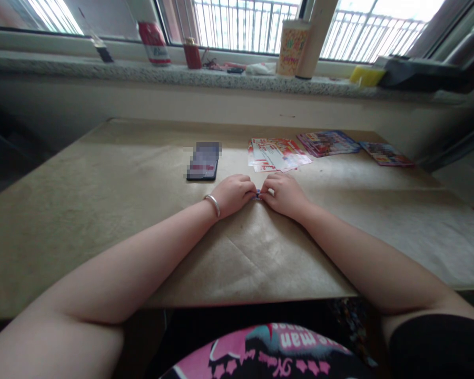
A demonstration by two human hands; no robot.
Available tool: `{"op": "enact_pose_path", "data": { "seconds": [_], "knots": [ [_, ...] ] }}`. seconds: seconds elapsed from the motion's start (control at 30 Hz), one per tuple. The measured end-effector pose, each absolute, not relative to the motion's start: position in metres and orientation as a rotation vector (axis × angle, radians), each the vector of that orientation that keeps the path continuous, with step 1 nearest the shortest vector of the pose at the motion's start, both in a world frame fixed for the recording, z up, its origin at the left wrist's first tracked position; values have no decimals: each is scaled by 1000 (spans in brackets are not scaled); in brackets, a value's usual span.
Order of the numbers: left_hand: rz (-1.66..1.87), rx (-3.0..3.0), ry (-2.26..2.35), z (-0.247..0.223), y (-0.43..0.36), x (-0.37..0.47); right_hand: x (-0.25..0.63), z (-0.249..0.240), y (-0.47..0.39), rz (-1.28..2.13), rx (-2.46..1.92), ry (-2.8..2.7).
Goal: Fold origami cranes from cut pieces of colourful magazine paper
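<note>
My left hand (pixel 236 193), with a silver bangle at the wrist, pinches the left side of a small purplish piece (pixel 257 195) low over the table. My right hand (pixel 282 193) pinches its right side, so the fingertips of both hands almost meet. Most of the piece is hidden by the fingers, and I cannot make out what it is. Just beyond my hands lie spread red and white cards (pixel 278 155). A dark phone (pixel 204 160) rests flat beyond my left hand.
Colourful packets (pixel 327 143) lie at the back right, with another stack (pixel 387 153) beside them. On the windowsill (pixel 122 70) stand a red can (pixel 154 43), a red bottle (pixel 192 53), a patterned cup (pixel 293 48) and a yellow object (pixel 367 76).
</note>
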State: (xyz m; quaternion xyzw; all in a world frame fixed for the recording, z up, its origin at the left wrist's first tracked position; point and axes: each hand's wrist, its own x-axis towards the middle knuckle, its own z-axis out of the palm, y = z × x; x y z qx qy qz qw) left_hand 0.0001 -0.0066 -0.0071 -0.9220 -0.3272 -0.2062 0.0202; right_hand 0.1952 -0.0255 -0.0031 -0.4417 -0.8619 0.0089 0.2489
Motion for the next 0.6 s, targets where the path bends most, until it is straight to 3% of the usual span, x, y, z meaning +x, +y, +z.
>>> {"op": "enact_pose_path", "data": {
  "seconds": [0.3,0.6],
  "knots": [
    [-647,-2880,-1062,-8,-5,-1,205,-16,-11,357,-1129,-2240],
    [-687,-2901,-1078,-7,-6,-3,206,-15,-14,251,-1146,-2286]
  ]
}}
